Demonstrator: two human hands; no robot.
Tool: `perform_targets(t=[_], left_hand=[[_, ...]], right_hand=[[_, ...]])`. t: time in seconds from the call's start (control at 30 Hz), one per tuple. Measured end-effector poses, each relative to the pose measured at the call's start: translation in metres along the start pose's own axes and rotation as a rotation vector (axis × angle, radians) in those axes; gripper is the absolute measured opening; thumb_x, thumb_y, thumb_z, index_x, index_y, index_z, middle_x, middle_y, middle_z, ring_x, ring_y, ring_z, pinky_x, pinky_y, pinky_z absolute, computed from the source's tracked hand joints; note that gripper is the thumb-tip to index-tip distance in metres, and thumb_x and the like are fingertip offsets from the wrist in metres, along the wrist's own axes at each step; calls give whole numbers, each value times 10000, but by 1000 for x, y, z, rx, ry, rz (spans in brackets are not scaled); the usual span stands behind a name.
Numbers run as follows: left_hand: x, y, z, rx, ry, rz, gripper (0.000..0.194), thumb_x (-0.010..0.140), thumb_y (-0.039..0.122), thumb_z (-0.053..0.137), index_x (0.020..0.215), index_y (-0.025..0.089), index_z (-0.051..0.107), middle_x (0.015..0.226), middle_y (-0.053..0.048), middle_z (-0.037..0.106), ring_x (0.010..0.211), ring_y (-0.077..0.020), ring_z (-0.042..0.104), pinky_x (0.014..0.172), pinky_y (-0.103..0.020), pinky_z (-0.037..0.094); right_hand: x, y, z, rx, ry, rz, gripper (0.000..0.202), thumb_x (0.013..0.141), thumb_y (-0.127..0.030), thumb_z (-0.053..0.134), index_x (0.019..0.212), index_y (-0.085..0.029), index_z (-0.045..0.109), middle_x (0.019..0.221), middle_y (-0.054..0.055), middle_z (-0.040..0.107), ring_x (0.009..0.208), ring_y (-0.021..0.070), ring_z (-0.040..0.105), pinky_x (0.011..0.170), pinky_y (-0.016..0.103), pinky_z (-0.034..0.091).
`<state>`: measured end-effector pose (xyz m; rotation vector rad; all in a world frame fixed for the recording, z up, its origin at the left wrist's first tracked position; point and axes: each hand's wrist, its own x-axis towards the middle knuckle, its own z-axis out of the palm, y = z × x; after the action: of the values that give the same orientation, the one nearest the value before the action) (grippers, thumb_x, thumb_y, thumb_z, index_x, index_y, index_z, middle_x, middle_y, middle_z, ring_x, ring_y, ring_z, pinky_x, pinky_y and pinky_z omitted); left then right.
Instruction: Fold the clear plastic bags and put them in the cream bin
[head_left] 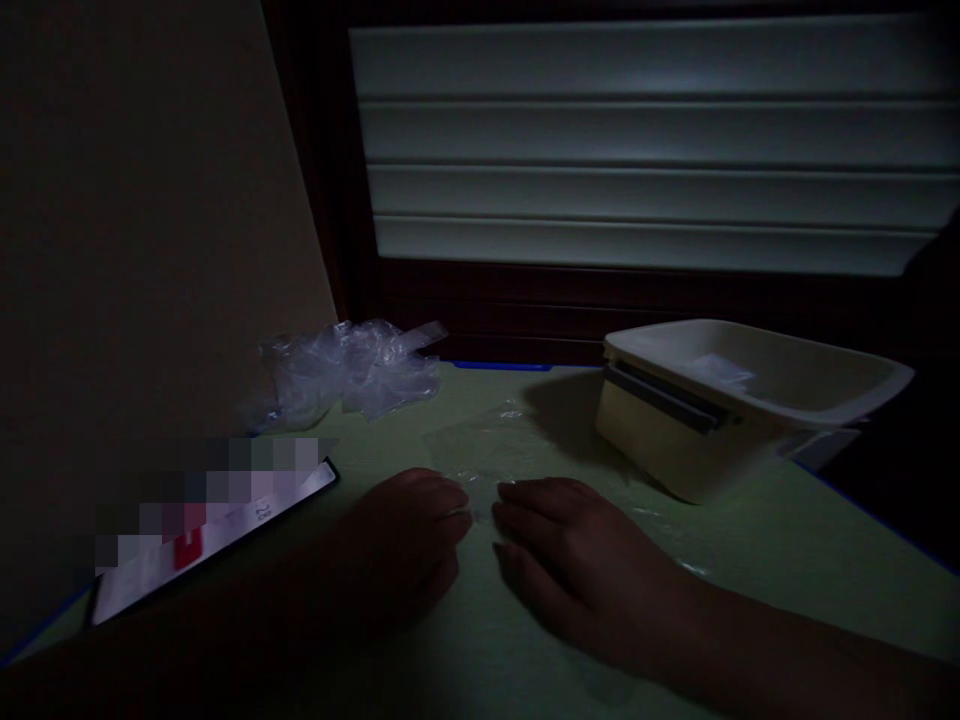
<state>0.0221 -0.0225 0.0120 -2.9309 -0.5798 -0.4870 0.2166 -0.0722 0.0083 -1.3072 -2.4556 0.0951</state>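
A thin clear plastic bag (pixel 487 440) lies flat on the green tabletop, its near edge between my two hands. My left hand (pixel 409 535) is closed at that edge, the fingers curled with the plastic at their tips. Facing it, my right hand (pixel 574 555) rests palm down with fingers stretched and a little apart, the fingertips at the bag's other side. Dim light hides the undersides of both hands and how firmly the plastic is held.
A crumpled heap of clear plastic bags (pixel 352 365) sits at the back left. Nearer, a lit tablet-like screen (pixel 225 545), partly blurred, lies on the green table (pixel 450 660). At right stands a cream plastic bin (pixel 675 450) with something clear inside. A slatted panel (pixel 645 140) rises behind.
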Motion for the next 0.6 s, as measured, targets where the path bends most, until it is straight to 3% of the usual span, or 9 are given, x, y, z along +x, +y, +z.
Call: perform_targets(t=[0.3, 0.43, 0.6], left_hand=[[1, -3, 1, -7, -40, -33, 169, 721, 79, 403, 724, 140, 561, 757, -72, 592, 722, -195, 534, 757, -351, 459], [2, 2, -1, 17, -31, -26, 218, 697, 50, 435, 852, 124, 570, 886, -84, 601, 833, -204, 538, 797, -331, 453], [3, 2, 3, 8, -179, 22, 157, 712, 31, 471, 772, 146, 559, 816, -50, 595, 748, -186, 547, 714, -298, 466]], right_hand=[[6, 29, -12, -4, -11, 173, 205, 835, -142, 425, 850, -139, 630, 771, 64, 608, 721, 164, 561, 678, 274, 421], [5, 21, -14, 131, 2, 91, 171, 826, -122, 435, 824, -145, 604, 771, 52, 578, 708, 148, 539, 653, 251, 412], [-2, 2, -22, 223, -148, -52, 125, 803, -246, 529, 713, -160, 536, 706, 17, 555, 647, 124, 511, 598, 225, 387]])
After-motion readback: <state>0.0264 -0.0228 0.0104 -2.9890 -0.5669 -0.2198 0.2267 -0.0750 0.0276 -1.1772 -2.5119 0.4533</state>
